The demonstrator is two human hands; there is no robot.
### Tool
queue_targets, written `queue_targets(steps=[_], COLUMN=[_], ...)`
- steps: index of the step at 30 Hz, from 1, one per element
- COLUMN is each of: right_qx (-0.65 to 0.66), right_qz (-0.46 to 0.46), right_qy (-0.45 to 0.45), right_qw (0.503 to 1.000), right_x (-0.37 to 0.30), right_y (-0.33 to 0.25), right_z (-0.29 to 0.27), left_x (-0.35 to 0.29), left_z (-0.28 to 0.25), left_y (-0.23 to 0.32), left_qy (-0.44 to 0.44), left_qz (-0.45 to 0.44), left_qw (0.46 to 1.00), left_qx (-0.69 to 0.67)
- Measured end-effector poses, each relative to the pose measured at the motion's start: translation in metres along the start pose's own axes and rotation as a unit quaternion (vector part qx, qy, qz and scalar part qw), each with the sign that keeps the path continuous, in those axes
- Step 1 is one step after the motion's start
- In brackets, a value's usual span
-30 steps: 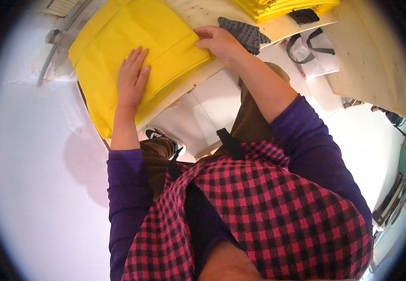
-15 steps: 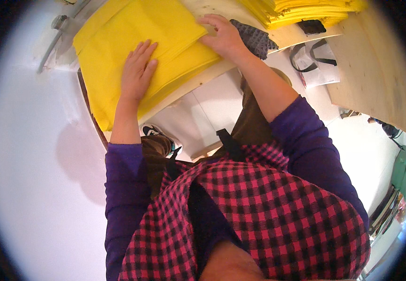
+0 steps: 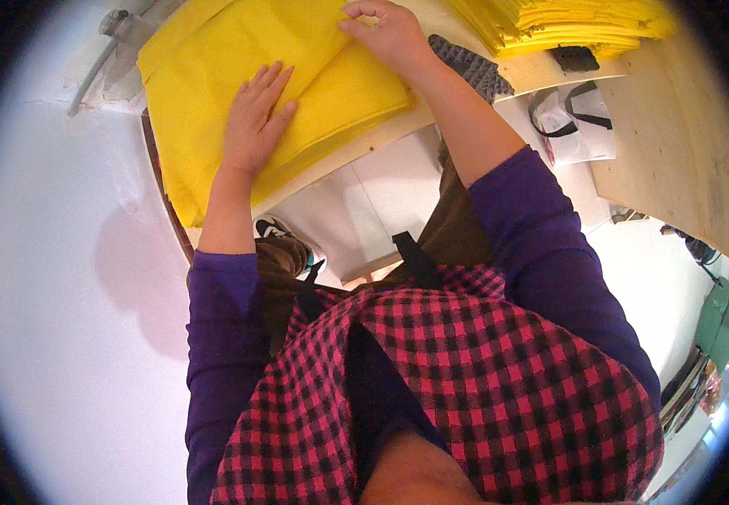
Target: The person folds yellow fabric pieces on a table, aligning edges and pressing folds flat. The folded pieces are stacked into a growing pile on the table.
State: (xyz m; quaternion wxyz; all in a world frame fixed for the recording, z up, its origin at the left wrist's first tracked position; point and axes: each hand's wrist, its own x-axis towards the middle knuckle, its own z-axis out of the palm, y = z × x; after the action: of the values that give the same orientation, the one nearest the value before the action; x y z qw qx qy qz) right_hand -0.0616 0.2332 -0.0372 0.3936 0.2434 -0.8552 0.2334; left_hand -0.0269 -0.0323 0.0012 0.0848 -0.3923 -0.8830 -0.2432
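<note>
Yellow cloth (image 3: 335, 94), plain, under left hand (image 3: 251, 130)

Pale tiled floor (image 3: 394, 181) shows between a white wall (image 3: 61, 295) and wooden panel (image 3: 676, 143).

The wooden counter (image 3: 534, 72) carries yellow fabric (image 3: 348, 93) and, farther right, a yellow stack (image 3: 566, 23). Between these 2 lies grey cloth (image 3: 478, 69).

I see the left hand (image 3: 255, 126) lying flat on yellow fabric (image 3: 204, 93), fingers slightly spread. Right of those fingertips, the right hand (image 3: 391, 38) pinches the edge of the top layer between thumb and forefinger. Beyond its fingers, to the right, I make out a grey textured cloth (image 3: 470, 69), then a yellow stack (image 3: 566, 25) with a small black item (image 3: 575, 59) at its near edge.
</note>
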Motion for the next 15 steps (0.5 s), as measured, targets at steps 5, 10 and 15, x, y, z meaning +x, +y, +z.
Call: queue_targets(steps=[5, 10, 15], right_qx=[0.153, 0.213, 0.138], right_qz=[0.264, 0.344, 0.162], right_qy=[0.015, -0.202, -0.266], right_qw=[0.952, 0.892, 0.940], right_x=[0.002, -0.007, -0.020], right_y=[-0.013, -0.027, -0.027], right_z=[-0.027, -0.085, -0.089], left_x=[0.000, -0.001, -0.001], left_z=[0.003, 0.002, 0.003], left_y=[-0.003, -0.003, -0.004], left_qy=[0.015, 0.018, 0.021], left_qz=[-0.007, -0.011, -0.006], left_qw=[1.000, 1.000, 1.000], left_qx=[-0.004, -0.017, -0.020])
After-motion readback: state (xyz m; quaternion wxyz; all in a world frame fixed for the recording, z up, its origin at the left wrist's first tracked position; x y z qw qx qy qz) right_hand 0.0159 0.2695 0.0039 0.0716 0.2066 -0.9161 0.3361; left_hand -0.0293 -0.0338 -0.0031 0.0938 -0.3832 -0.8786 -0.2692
